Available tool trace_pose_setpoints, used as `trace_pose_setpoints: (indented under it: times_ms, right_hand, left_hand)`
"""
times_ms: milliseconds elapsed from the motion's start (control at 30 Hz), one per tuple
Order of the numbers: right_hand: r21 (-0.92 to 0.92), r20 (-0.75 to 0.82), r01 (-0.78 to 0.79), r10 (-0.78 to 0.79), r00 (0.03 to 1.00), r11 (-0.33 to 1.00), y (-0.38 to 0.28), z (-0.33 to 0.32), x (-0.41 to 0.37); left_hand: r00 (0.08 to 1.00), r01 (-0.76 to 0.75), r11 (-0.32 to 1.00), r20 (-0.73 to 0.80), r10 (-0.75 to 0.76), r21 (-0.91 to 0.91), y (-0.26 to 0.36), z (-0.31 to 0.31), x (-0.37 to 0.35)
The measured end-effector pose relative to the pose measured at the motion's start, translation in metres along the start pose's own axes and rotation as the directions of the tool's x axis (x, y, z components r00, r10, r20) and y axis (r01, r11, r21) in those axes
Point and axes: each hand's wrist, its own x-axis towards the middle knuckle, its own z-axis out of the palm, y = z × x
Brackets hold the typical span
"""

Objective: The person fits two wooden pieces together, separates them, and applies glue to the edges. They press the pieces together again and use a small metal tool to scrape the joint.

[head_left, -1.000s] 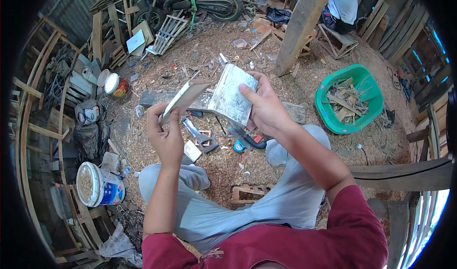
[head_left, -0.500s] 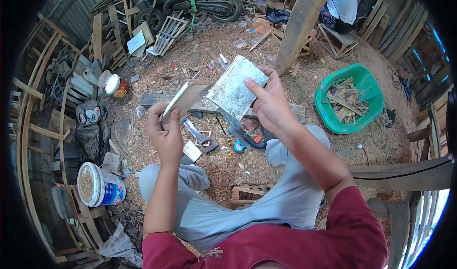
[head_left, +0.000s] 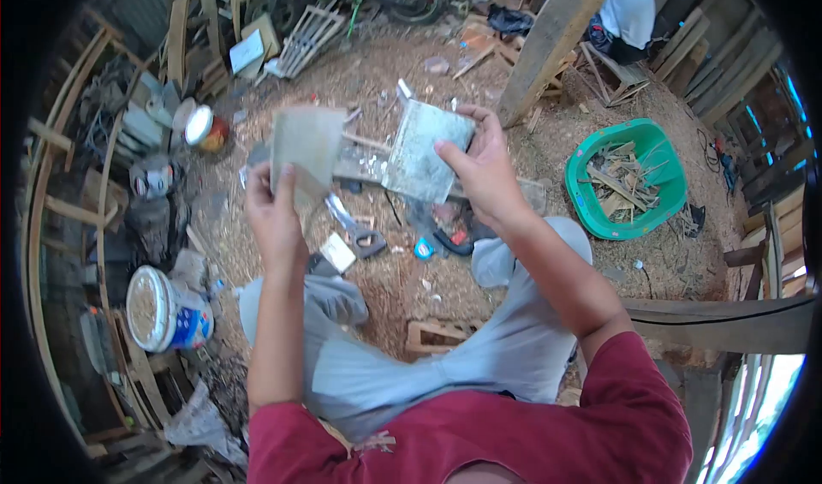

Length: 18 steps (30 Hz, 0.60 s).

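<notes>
My left hand (head_left: 278, 218) pinches a thin, pale brown wooden board (head_left: 310, 146) at its lower edge, thumb on the near face. The board is upright and slightly blurred. In my right hand (head_left: 486, 176) is a square board (head_left: 426, 152) with a mottled whitish-grey face, gripped at its right edge with the thumb on top. The two boards are held apart, side by side, above a low plank (head_left: 531, 194) on the ground. Below them lie a handsaw (head_left: 368, 242), a blue tape measure (head_left: 424, 248) and a small pale block (head_left: 337, 253).
A green tub (head_left: 578, 201) of wood scraps stands to the right, near a leaning wooden post (head_left: 548, 51). White buckets, one large (head_left: 152, 313) and one small (head_left: 199, 126), stand left. At the back are a motorbike (head_left: 411, 0) and another person (head_left: 629, 13).
My left hand has moved slightly left and turned its board from nearly edge-on to broad face toward me. The right-hand board has tilted a little and stays in my grip.
</notes>
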Motion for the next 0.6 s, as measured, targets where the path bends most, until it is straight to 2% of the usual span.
trace_pose_setpoints:
  times_ms: [33,100,200,233,267,333,400,467,567,600]
  right_hand:
    - [-0.011,0.026,-0.029,0.029,0.999,1.000,0.003,0.002,-0.002]
    - [-0.078,0.079,-0.135,0.141,0.987,0.988,0.018,0.008,-0.002]
    - [-0.264,0.173,-0.334,0.385,0.907,0.905,0.061,0.017,-0.002]
    - [-0.399,0.166,-0.265,0.354,0.920,0.878,0.098,0.018,-0.002]
    - [-0.551,0.240,-0.156,0.335,0.911,0.819,0.124,0.023,-0.005]
    - [-0.769,0.385,0.107,0.324,0.864,0.630,0.174,0.031,-0.011]
    - [-0.781,0.510,0.162,0.466,0.723,0.604,0.253,0.025,-0.014]
    - [-0.813,0.565,0.287,0.572,0.594,0.506,0.310,0.025,-0.022]
    - [-0.847,0.526,0.248,0.673,0.519,0.470,0.389,0.024,-0.045]
    - [-0.869,0.494,0.282,0.710,0.502,0.406,0.396,0.032,-0.049]
  left_hand:
    - [1.000,-0.001,0.997,-0.030,-0.001,-0.083,-0.005,-0.007,0.006]
    - [0.995,-0.045,0.999,-0.085,0.044,-0.009,-0.007,-0.023,0.011]
    - [0.980,-0.120,0.983,-0.144,0.140,0.140,0.003,-0.048,0.022]
    - [0.972,-0.142,0.972,-0.158,0.172,0.188,0.007,-0.053,0.024]
    - [0.975,-0.121,0.968,-0.156,0.157,0.218,0.009,-0.061,0.027]
    - [0.982,-0.081,0.960,-0.145,0.123,0.267,0.011,-0.074,0.029]
    - [0.980,-0.094,0.933,-0.130,0.148,0.349,0.011,-0.086,0.028]
    - [0.979,-0.080,0.918,-0.141,0.145,0.387,0.015,-0.095,0.028]
    - [0.978,-0.023,0.903,-0.179,0.110,0.428,0.024,-0.108,0.023]
    - [0.977,-0.012,0.882,-0.184,0.111,0.472,0.025,-0.115,0.022]
